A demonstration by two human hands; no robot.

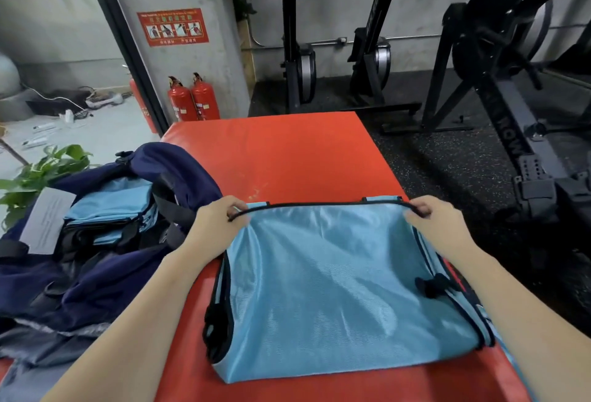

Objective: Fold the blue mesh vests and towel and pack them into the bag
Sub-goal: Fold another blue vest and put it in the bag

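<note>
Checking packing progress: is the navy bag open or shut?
Open. The navy bag gapes at the top, showing folded blue vests stacked inside, with a white sheet on its edge.

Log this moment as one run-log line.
fold | left hand, right hand pinch vest far edge | on red mat | folded vests in bag

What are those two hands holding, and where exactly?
A blue mesh vest: left hand and right hand each pinch its black-trimmed far edge at a corner.

Both hands forward, fingers pinched
</note>
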